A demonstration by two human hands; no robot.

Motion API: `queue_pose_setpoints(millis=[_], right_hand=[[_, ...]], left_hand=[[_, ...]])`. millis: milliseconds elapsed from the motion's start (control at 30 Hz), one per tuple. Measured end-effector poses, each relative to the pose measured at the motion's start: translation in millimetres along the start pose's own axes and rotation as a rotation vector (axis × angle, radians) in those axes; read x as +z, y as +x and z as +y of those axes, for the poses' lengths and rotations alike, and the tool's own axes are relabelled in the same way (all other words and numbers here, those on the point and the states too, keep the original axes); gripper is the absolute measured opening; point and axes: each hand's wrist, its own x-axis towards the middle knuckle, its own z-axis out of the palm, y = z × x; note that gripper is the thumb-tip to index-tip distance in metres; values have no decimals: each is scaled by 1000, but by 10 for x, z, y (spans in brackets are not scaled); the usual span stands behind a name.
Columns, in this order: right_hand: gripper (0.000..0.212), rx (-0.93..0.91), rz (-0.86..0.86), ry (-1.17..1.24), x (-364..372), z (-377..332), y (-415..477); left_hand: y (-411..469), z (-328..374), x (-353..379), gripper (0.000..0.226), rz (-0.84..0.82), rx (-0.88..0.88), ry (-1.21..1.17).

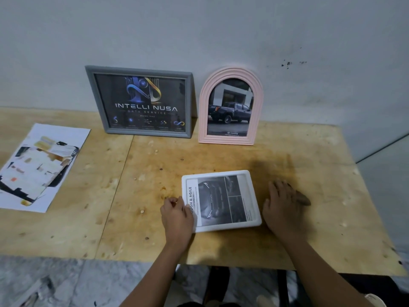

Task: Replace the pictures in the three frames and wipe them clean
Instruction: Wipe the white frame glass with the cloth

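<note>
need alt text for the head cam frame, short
A person's left hand holds the left edge of a white picture frame lying flat on a plywood table, while the right hand rests beside it over a brown cloth. A grey frame and a pink arched frame lean on the wall; loose prints lie far left.

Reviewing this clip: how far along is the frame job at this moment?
Looks done: the grey rectangular frame and pink arched frame stand against the wall with pictures in. In hand: the white rectangular frame lies flat, picture inside; the left hand grips its edge, and the right hand rests on a brown object, possibly a cloth. Left: probably wiping this frame and standing it up. Loose prints lie at left.
</note>
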Motion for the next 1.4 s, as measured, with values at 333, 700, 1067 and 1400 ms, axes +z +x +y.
queue_pose_setpoints(millis=[333,700,1067,1400], right_hand=[[40,354,-120,551,98,-498,-3],[24,387,37,905,-573,-489,117],[47,115,438,912,-657,-723,-362],[22,-13,539,973,-172,-1060,-721]], left_hand=[[-68,50,79,20,47,26,-142],[319,504,-399,24,23,1,-576],[924,1130,-1089,47,-510,70,-1065],[954,786,-1080,90,-729,-72,-1359]])
